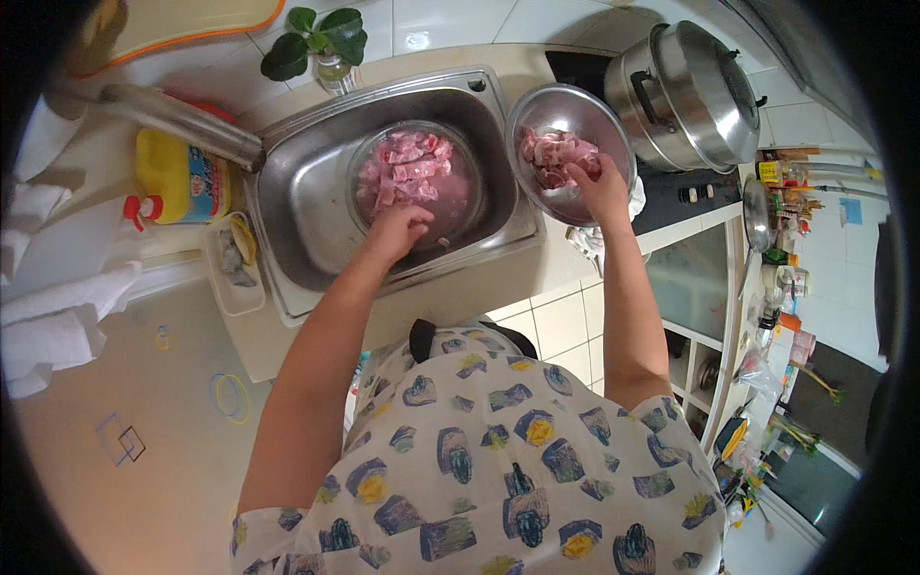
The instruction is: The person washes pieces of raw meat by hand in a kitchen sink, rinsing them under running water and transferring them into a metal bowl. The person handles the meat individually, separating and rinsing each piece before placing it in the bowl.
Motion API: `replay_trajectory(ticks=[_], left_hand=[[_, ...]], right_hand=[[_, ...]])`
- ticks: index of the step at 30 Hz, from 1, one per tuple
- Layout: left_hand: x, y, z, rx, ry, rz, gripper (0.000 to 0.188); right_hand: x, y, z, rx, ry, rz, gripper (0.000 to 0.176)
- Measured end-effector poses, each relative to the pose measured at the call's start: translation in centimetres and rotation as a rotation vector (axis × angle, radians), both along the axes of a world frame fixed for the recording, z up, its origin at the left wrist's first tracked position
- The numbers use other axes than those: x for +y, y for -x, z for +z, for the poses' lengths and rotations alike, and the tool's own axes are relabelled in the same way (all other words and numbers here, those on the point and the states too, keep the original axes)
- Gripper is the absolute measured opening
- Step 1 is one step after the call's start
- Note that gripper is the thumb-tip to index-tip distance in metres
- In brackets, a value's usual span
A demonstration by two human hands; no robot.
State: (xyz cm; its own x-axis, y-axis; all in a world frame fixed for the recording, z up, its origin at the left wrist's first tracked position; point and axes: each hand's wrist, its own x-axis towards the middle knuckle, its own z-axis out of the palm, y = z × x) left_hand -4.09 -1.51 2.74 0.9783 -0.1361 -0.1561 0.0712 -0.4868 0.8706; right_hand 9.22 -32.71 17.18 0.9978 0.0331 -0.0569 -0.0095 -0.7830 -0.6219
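Observation:
Pieces of raw meat [417, 169] lie in pinkish water in a round bowl [478, 167] within the stainless steel sink [302, 180]. My left hand [399, 231] is at the near rim of that bowl, its fingers curled; whether it holds anything is unclear. On the counter to the right of the sink stands a metal bowl [528, 115] with more raw meat [564, 152] in it. My right hand [602, 188] reaches over its right side, fingertips at the meat. Its grip is partly hidden by the hand itself.
A large steel steamer pot [683, 97] stands on the black cooktop [665, 198] at the right. Left of the sink are a yellow detergent bottle [169, 176] and a white tray [233, 287] with scrubbers. A potted plant [334, 43] stands behind. A cloth [588, 243] lies by the metal bowl.

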Motion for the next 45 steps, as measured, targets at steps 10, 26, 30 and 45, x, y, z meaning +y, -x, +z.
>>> replay_trajectory(ticks=[10, 26, 30, 45], left_hand=[[-3.0, -1.7, -5.8, 0.202, 0.069, -0.193, 0.023], [1.6, -2.0, -1.7, 0.033, -0.257, 0.367, 0.039], [0.3, -1.9, -4.9, 0.180, -0.540, 0.184, 0.041], [5.6, -1.6, 0.0, 0.189, -0.055, 0.665, 0.038]], right_hand=[[6.2, 5.7, 0.9, -0.325, -0.087, 0.351, 0.028], [8.8, 2.2, -0.2, -0.368, -0.053, 0.240, 0.019], [8.1, 2.2, 0.7, -0.490, 0.036, 0.189, 0.023], [15.7, 5.2, -19.3, 0.174, 0.490, 0.848, 0.050]])
